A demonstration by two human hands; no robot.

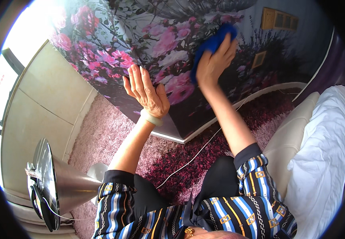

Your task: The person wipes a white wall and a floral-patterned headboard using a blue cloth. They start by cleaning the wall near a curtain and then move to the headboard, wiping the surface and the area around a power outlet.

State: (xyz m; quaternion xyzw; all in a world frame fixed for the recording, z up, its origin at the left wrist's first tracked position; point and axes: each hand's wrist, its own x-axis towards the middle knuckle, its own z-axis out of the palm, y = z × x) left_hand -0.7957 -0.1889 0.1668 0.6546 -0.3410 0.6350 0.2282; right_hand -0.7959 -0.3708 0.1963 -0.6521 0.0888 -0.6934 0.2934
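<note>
A wall covering (168,51) printed with pink flowers and dark leaves fills the area in front of me, folding round a corner low in the middle. My left hand (145,89) lies against it with fingers stretched out, holding nothing; a pale bangle (151,118) circles that wrist. Farther right and higher up, my right hand (216,65) presses a blue cloth (206,46) to the printed wall. Its fingers bend over the cloth, which is slightly blurred and partly covered by the hand.
Gold socket plates (280,19) sit on the wall at upper right. A white cable (190,161) crosses the pink and dark red shaggy rug (96,131). White bedding (323,159) lies on a cream bed edge at right. A round glass-topped table (47,179) on a metallic cone stands at left.
</note>
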